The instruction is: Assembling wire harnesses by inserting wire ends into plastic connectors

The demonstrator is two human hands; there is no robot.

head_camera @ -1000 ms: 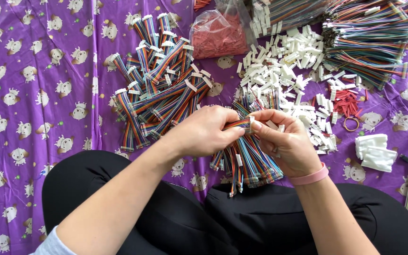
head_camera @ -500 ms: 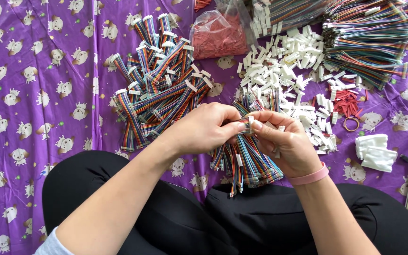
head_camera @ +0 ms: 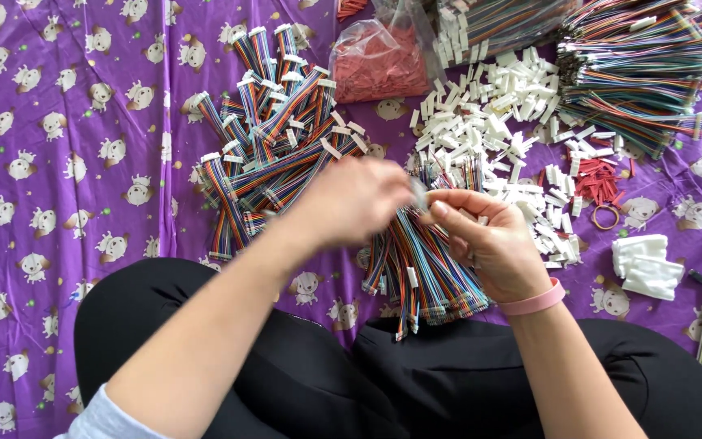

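Over the lap, just below the heap of white connectors (head_camera: pixel 497 122), a rainbow wire bundle (head_camera: pixel 428 260) lies under both hands. Right hand (head_camera: pixel 489 240) pinches one wire end; left hand (head_camera: pixel 359 199) is blurred, its grip unclear.

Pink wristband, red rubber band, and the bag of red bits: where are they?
Pink wristband (head_camera: pixel 535 299), head view, on the band's middle at the right wrist.
Red rubber band (head_camera: pixel 607 216), head view, on its ring edge.
Bag of red bits (head_camera: pixel 377 61), head view, on the bag's middle.
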